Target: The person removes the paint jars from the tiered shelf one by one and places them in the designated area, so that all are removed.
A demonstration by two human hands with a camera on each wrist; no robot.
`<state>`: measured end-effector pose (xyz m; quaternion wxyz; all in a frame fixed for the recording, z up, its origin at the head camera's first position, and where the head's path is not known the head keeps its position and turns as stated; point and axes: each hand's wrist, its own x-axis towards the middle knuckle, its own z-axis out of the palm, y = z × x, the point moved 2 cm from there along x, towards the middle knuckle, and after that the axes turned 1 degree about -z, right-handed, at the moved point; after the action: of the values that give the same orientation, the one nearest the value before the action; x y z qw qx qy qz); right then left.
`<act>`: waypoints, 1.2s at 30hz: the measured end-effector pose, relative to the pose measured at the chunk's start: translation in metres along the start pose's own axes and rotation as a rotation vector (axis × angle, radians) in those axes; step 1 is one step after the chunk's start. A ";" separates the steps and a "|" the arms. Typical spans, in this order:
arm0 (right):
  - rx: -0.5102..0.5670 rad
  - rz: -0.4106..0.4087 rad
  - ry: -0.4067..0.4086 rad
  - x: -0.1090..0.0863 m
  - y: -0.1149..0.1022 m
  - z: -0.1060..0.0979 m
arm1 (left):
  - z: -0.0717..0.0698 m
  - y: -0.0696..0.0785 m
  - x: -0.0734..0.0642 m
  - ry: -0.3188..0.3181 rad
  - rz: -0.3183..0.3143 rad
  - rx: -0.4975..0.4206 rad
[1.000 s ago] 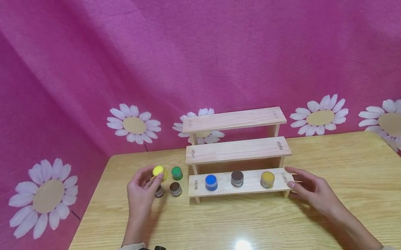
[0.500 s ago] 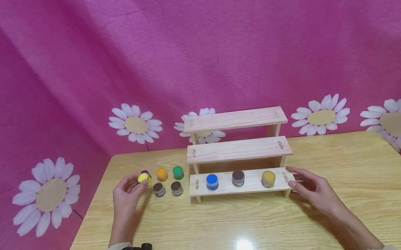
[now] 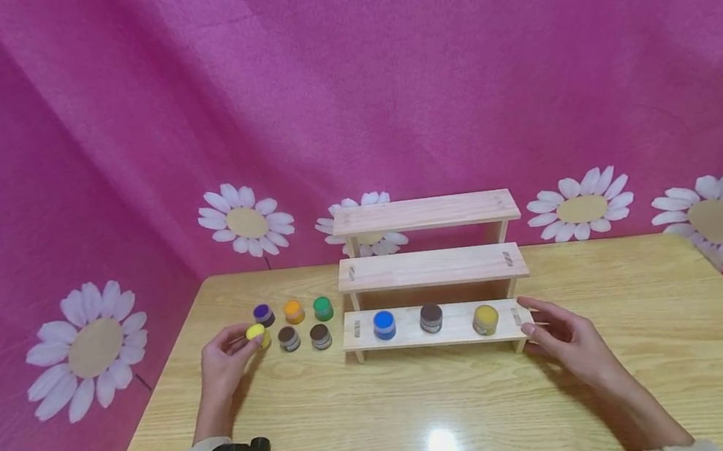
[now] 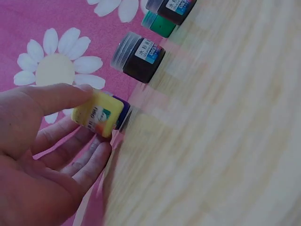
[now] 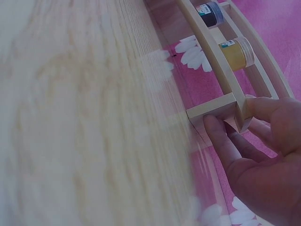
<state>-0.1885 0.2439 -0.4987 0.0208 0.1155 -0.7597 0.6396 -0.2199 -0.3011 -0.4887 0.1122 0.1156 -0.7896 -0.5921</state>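
Note:
My left hand (image 3: 225,361) pinches a yellow paint jar (image 3: 257,335) between thumb and fingers, at the left end of a small group of jars. Behind it stands a purple jar (image 3: 263,314), partly hidden by the yellow one in the left wrist view (image 4: 123,113). Whether the yellow jar touches the table cannot be told. My right hand (image 3: 573,346) holds the right end of a three-tier wooden stand (image 3: 432,269), thumb and fingers about the corner of its lowest step. On that step sit a blue jar (image 3: 384,324), a dark brown jar (image 3: 431,318) and an ochre jar (image 3: 486,320).
Beside the yellow jar stand an orange jar (image 3: 294,311), a green jar (image 3: 323,308) and two dark brown jars, one nearer my hand (image 3: 289,338), the other closer to the stand. A pink flowered cloth (image 3: 387,90) hangs behind the wood-grain table (image 3: 355,417).
My left hand has carried the yellow jar left, away from the orange jar, then slightly toward me, in front of the purple jar. The right hand stays at the stand.

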 end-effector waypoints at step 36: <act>0.007 -0.002 0.000 0.000 -0.001 0.000 | 0.001 0.047 -0.011 0.005 0.154 -0.083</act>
<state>-0.1881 0.2434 -0.4980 0.0213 0.1163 -0.7574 0.6421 -0.2126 -0.2839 -0.4441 0.1644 0.0513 -0.7706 -0.6136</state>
